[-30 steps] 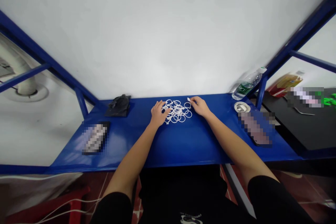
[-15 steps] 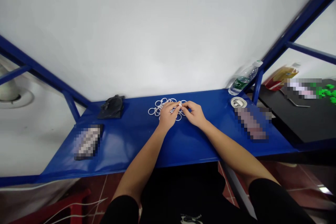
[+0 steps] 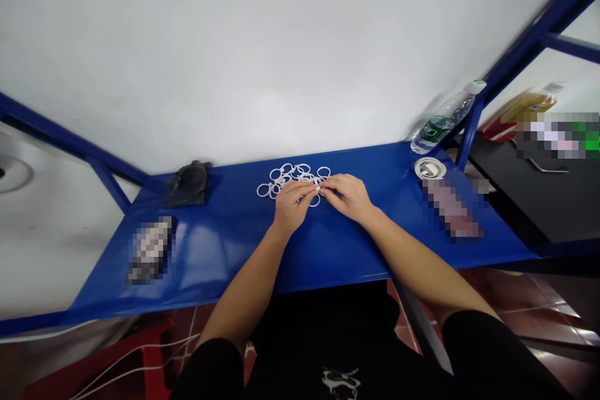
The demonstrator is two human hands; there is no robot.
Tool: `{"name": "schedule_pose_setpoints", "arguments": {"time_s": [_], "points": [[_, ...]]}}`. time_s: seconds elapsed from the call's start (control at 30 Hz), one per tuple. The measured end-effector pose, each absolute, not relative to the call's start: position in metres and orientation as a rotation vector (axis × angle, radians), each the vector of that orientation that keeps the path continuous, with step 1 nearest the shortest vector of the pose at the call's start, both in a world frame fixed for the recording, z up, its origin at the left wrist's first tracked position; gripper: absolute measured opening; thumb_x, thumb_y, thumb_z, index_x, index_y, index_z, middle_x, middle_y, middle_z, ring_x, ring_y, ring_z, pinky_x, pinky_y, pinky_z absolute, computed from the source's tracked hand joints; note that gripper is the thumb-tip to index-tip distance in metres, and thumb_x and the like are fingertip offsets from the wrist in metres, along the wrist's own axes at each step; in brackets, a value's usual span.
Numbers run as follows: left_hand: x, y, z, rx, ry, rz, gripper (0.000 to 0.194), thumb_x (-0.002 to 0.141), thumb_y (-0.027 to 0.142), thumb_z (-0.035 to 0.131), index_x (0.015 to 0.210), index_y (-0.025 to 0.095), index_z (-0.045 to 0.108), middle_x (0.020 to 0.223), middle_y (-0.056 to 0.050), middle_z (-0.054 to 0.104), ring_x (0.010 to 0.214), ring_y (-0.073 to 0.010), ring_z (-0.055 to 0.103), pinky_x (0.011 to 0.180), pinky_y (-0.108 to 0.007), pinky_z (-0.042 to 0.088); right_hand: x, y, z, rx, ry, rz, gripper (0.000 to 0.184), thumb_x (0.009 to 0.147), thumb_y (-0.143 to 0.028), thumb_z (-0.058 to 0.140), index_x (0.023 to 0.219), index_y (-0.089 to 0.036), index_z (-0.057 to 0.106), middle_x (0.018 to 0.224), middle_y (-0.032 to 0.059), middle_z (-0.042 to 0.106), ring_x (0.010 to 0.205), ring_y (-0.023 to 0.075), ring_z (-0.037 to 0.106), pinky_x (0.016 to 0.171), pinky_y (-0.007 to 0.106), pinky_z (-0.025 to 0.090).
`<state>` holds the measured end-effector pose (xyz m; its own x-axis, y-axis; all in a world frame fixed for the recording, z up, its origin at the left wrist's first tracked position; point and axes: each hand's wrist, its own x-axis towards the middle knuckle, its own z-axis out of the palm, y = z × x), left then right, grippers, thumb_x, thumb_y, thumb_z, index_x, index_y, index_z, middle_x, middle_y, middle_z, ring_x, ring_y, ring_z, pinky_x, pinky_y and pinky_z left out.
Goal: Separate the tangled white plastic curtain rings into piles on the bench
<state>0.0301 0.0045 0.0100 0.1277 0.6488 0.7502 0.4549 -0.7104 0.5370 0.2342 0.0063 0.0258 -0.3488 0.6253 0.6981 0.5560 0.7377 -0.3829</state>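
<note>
Several white plastic rings point(image 3: 264, 190), which look like curtain rings, lie in a loose pile on the blue tabletop point(image 3: 225, 250). Over the near side of the pile, my left hand point(image 3: 291, 201) pinches a small white piece between thumb and fingers. My right hand point(image 3: 349, 195) comes in from the other side, its fingertips closed on the same white piece point(image 3: 317, 188). The fingertips of both hands nearly meet there. Whether that piece is part of a ring I cannot make out, as my fingers hide most of it.
A crumpled black plastic bag point(image 3: 188, 184) lies at left, with a blurred-out item point(image 3: 150, 250) nearer me. At right a water bottle point(image 3: 445, 119) leans by the blue frame point(image 3: 471, 128), near a coiled white cable point(image 3: 430, 169) and another blurred item point(image 3: 452, 209). A white wall rises behind.
The camera view has tilted and shifted slightly. My two hands stay together over the pile, the right hand turned a little flatter, both still pinching the white piece.
</note>
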Motion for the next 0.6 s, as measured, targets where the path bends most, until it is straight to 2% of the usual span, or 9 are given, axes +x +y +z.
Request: {"name": "schedule_pose_setpoints", "arguments": {"time_s": [0.17,0.4,0.6], "points": [[0.036,-0.001,0.012,2.19,1.078,1.674,0.017,0.103,0.035,0.069,0.098,0.025,0.082,0.095,-0.004,0.082,0.09,-0.0186,0.077,0.086,-0.039,0.062,0.232,0.002,0.027,-0.847,-2.016,0.102,0.017,0.104,-0.031,0.06,0.103,-0.024,0.076,0.093,0.0059,0.081,0.083,0.0193,0.075,0.077,0.034,0.058],[0.043,-0.004,0.009,2.131,1.153,1.68,0.021,0.103,0.038,0.067,0.095,0.026,0.081,0.093,-0.003,0.082,0.088,-0.019,0.077,0.087,-0.04,0.062,0.23,-0.001,0.028,-0.865,-1.968,0.17,0.017,0.104,-0.032,0.061,0.098,-0.025,0.075,0.089,0.0044,0.08,0.08,0.0188,0.074,0.076,0.033,0.059],[0.044,0.002,-0.001,2.175,1.17,1.557,0.023,0.107,0.037,0.06,0.112,0.027,0.081,0.109,-0.005,0.082,0.101,-0.0209,0.077,0.094,-0.043,0.062,0.234,0.005,0.025,-0.965,-1.977,0.203,0.023,0.105,-0.036,0.058,0.108,-0.025,0.078,0.096,0.0049,0.081,0.077,0.0172,0.073,0.074,0.03,0.058]]}}
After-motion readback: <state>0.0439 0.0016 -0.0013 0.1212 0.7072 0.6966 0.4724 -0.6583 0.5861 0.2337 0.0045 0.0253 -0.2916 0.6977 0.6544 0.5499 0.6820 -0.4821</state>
